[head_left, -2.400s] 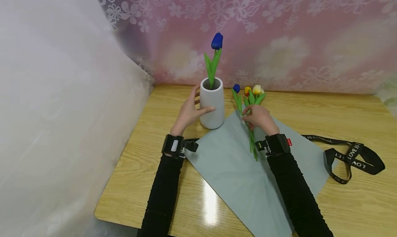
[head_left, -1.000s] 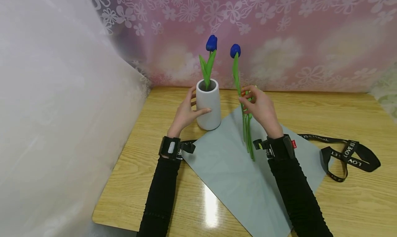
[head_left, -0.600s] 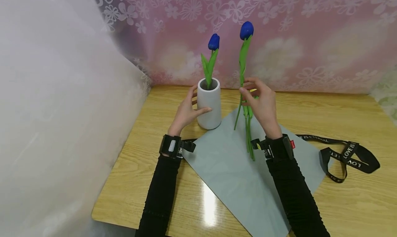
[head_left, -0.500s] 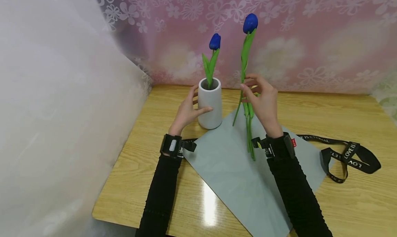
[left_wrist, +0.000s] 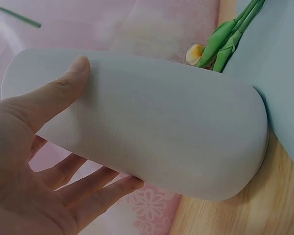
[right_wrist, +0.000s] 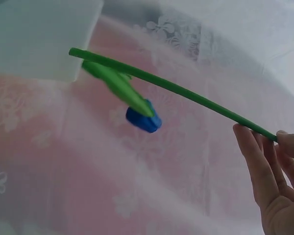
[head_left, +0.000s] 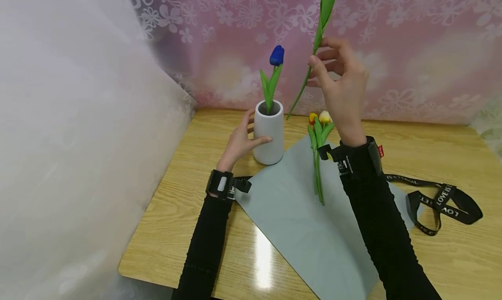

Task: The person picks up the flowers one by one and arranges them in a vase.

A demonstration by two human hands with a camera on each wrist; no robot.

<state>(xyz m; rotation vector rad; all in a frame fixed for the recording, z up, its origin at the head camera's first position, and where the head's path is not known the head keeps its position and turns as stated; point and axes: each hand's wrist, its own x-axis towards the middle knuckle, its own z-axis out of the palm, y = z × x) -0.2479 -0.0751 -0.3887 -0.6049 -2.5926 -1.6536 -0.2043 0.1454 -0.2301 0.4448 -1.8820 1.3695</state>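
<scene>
My left hand (head_left: 240, 139) holds a white vase (head_left: 268, 136) upright at the back of the table, thumb in front and fingers round the far side. One blue tulip (head_left: 276, 56) stands in the vase. To the right and above, my right hand (head_left: 345, 84) pinches the green stem (right_wrist: 181, 91) of a second tulip between thumb and fingers. Its lower stem end hangs free, close to the vase rim and apart from it. This tulip's bloom is outside the head view. An orange-yellow tulip (head_left: 313, 118) and a white tulip (head_left: 324, 117) lie together nearby.
Grey-blue wrapping paper (head_left: 310, 221) lies slantwise on the wooden table (head_left: 168, 234), under the lying stems. A black lettered ribbon (head_left: 445, 195) is looped at the right. Behind the table hangs a pink floral cloth (head_left: 423, 73); a white sheet (head_left: 70, 130) is at the left.
My right hand has picked the second blue tulip from the lying bunch and raised it, so its bloom has left the head view. My left hand has stayed on the vase.
</scene>
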